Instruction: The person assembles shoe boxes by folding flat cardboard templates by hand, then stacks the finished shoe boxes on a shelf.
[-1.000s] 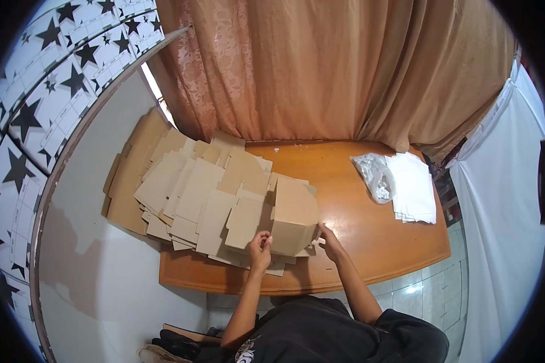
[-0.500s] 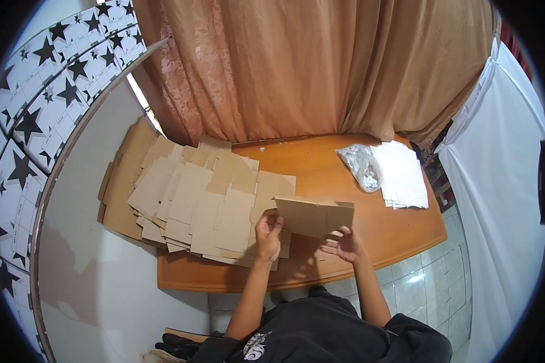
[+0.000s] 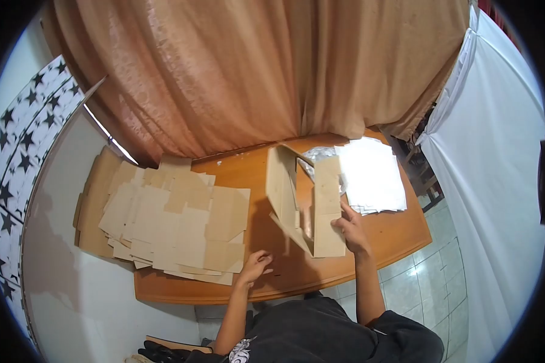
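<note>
- Clearly, your right hand (image 3: 352, 230) grips the open-ended, brown cardboard box (image 3: 328, 196) by its right-hand panel, thumb on the near face; the far fingers are partly hidden.
- The box tilts in front of you, over the middle-right of the brown wooden table (image 3: 399, 233), and its shadow suggests it is raised off the surface.
- Holding one panel at its edge probably lets the hollow stay open and the other walls hang free.
- Your left hand (image 3: 256, 269) holds nothing; its fingers curl loosely near the front edge, apart from the box, whose lower-left flap lies just beyond their tips.
- The overlapping pile of flat, brown cardboard pieces (image 3: 175, 218) covers the left end, perhaps to leave working room.
- The white paper sheets (image 3: 372, 175) lie toward the back right corner, with the clear plastic bag (image 3: 316, 152) beside them, partly behind the box.
</note>
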The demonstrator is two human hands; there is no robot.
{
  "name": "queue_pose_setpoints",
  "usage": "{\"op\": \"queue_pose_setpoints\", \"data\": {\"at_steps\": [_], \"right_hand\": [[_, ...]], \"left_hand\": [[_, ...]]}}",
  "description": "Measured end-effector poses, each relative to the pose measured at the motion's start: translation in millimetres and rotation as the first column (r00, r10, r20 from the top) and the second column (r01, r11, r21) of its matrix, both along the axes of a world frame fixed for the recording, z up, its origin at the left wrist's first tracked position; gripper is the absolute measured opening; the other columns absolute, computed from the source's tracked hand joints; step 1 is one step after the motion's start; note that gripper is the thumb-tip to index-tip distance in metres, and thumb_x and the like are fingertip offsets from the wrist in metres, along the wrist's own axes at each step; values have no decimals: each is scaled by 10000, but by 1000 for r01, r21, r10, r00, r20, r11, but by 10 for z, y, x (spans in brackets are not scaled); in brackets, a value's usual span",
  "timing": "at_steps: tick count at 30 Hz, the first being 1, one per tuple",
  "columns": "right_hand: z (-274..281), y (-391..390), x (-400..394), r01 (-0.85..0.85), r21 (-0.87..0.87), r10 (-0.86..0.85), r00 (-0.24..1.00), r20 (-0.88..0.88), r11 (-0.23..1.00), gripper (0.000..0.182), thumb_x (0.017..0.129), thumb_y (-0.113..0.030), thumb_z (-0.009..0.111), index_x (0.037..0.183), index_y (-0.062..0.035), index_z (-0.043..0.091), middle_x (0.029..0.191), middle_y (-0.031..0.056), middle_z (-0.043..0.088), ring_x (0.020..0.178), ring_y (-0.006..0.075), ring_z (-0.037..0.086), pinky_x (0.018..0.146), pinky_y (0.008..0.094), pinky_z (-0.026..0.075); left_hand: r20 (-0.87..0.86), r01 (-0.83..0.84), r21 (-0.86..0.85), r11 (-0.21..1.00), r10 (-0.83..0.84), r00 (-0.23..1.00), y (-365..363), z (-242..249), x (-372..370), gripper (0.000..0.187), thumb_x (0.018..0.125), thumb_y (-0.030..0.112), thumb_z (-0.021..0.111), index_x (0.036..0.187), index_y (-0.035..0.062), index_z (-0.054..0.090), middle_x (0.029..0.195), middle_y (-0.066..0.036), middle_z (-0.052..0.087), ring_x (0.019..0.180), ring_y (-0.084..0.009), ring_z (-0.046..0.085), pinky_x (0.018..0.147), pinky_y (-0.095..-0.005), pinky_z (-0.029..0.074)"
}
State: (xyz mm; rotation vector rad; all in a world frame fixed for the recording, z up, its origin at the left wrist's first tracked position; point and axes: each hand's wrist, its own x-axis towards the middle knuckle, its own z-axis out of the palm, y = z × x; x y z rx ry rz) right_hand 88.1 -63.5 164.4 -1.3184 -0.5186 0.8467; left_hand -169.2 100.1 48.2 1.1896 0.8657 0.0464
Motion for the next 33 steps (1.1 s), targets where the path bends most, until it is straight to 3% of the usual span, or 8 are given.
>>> {"op": "queue_pose_setpoints", "data": {"at_steps": [3, 5, 8, 10, 13, 21, 26, 33], "right_hand": [[39, -148, 336, -127, -24, 128, 949, 286, 992, 648, 838, 42, 506, 1480, 4, 418, 1265, 122, 616, 1074, 169, 614, 919, 302, 494], [-6, -224, 564, -173, -45, 179, 942, 284, 984, 646, 850, 36, 502, 1487, 12, 402, 1347, 131, 572, 1158, 189, 587, 968, 319, 478], [-85, -329, 799, -266, 26, 255, 944, 211, 964, 695, 799, 42, 524, 1484, 31, 406, 1357, 127, 572, 1174, 165, 565, 977, 299, 460], [-138, -344, 915, -323, 4, 316, 928, 198, 946, 689, 809, 41, 532, 1485, 36, 399, 1348, 120, 577, 1181, 169, 564, 992, 303, 452], [-288, -323, 969, -306, 76, 293, 945, 147, 949, 682, 820, 45, 543, 1486, 35, 396, 1335, 118, 583, 1173, 174, 571, 988, 305, 455], [-479, -268, 1028, -300, 86, 308, 947, -96, 950, 674, 844, 95, 544, 1492, -24, 403, 1202, 97, 624, 1046, 132, 602, 898, 261, 490], [-849, -243, 1063, -257, -137, 274, 953, 127, 957, 622, 810, 40, 556, 1425, -17, 479, 1180, 117, 649, 1025, 171, 614, 852, 286, 504], [-586, -311, 963, -91, -420, 284, 861, 422, 903, 498, 810, -56, 586, 1300, 25, 549, 1024, 229, 668, 870, 282, 664, 776, 372, 532]], "left_hand": [[53, -239, 25, 971, 238, 970, -69, 24, 336, 470, 1040, 476, 485, 1227, 59, 595, 1162, -87, 630, 1076, -180, 609, 908, -370, 533], [95, -449, -69, 891, 454, 886, -149, 181, 629, 810, 982, 704, 353, 1432, 35, 436, 1335, -145, 554, 1203, -268, 545, 1034, -483, 454], [360, -384, -189, 904, 428, 829, -238, 509, 915, 767, 999, 592, 485, 1460, -13, 386, 1379, -167, 527, 1243, -260, 527, 1025, -423, 454], [242, -387, 215, 897, 335, 910, -301, 624, 1053, 601, 982, 339, 638, 1406, -41, 445, 1349, -158, 557, 1238, -231, 541, 998, -348, 466], [184, -265, 421, 867, 205, 961, -307, 602, 1072, 509, 902, 104, 706, 1346, -47, 509, 1277, -154, 615, 1131, -211, 607, 941, -318, 500], [226, -353, 548, 759, 273, 935, -533, 1058, 980, 430, 845, 54, 700, 1241, -61, 583, 1064, -149, 703, 950, -204, 683, 841, -323, 542], [-17, -138, 645, 752, 195, 981, -534, 638, 958, 410, 823, 70, 675, 1210, -42, 600, 1109, -230, 687, 963, -328, 704, 828, -400, 550], [-149, -56, 895, 443, 414, 898, -549, 311, 1189, 349, 883, 96, 591, 1208, -32, 582, 1130, -266, 617, 1022, -472, 606, 886, -521, 493]]}}
